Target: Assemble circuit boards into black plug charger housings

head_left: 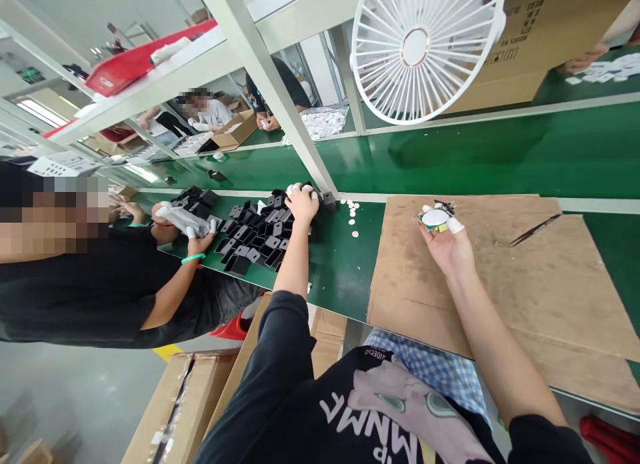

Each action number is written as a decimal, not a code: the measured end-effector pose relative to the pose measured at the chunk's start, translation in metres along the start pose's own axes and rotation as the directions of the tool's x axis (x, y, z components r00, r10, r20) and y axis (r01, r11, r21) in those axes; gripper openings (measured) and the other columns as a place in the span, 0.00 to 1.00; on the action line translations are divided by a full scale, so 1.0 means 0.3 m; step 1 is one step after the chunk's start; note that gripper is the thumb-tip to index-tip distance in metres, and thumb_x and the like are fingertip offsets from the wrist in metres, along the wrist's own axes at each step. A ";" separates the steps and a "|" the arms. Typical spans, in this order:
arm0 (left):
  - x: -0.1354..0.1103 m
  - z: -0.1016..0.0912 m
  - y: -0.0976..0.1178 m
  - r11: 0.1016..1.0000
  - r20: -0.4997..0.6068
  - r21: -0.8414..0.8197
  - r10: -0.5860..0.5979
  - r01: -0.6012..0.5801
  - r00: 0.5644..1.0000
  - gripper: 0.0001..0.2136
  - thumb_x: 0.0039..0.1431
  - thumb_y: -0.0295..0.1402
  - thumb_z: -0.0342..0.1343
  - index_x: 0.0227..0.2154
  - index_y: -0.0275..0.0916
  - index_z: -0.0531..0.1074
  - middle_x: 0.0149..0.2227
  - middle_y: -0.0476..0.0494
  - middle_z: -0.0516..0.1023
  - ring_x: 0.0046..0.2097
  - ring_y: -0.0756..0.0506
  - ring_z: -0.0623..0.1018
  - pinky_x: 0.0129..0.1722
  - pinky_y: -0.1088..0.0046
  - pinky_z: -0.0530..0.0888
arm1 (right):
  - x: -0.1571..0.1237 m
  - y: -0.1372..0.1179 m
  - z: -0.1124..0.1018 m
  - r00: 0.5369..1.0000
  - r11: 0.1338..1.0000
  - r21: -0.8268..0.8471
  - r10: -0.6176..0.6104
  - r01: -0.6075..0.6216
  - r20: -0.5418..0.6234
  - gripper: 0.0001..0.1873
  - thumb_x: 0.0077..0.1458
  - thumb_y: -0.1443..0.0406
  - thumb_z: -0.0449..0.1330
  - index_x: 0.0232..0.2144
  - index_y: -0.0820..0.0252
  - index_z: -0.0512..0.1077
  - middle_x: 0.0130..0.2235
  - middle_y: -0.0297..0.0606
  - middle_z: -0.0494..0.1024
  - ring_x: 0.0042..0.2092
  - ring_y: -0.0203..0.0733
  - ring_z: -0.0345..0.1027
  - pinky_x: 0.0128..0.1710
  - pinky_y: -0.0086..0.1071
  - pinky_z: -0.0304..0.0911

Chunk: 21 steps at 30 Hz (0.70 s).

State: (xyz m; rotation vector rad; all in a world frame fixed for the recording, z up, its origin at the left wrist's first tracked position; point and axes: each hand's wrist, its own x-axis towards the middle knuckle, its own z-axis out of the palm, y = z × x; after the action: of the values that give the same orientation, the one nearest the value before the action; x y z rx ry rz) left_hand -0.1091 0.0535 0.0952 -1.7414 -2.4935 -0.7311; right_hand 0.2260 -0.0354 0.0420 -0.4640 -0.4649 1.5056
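My left hand (303, 205), with white finger cots, reaches to the back right edge of a pile of black plastic housings (251, 232). Its fingers curl over a black housing, which is mostly hidden beneath them. Over the cardboard sheet (415, 277), my right hand (450, 244) is closed, palm up, around a small circuit board (435, 218). The board has a white round face, a green edge, a yellow part and dark wires. Tweezers (536, 229) lie on the cardboard to the right of this hand. Several small white discs (353, 222) are scattered between my hands.
A white fan (415, 47) hangs above the green bench, by a metal post (295, 117). On the left a co-worker (100, 284) holds a clear plastic bag (185, 221). Cardboard boxes (175, 404) stand below the bench. Other people work across the line.
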 end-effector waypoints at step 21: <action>-0.648 -0.229 0.273 0.194 -0.236 -0.795 0.775 -0.575 0.587 0.40 0.49 0.37 0.67 0.59 0.55 0.47 0.57 0.37 0.65 0.58 0.39 0.69 0.41 0.65 0.79 | -0.343 -0.169 0.207 0.829 0.752 -0.408 -0.322 0.517 0.458 0.23 0.53 0.54 0.62 0.52 0.40 0.68 0.57 0.31 0.69 0.64 0.51 0.55 0.63 0.52 0.61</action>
State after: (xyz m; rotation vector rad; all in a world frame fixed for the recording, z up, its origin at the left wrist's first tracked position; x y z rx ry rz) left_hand 0.0206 -0.1225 0.1335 -2.9935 -0.9591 -1.7780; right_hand 0.2319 -0.1388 0.1213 -0.4527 -1.2132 0.9918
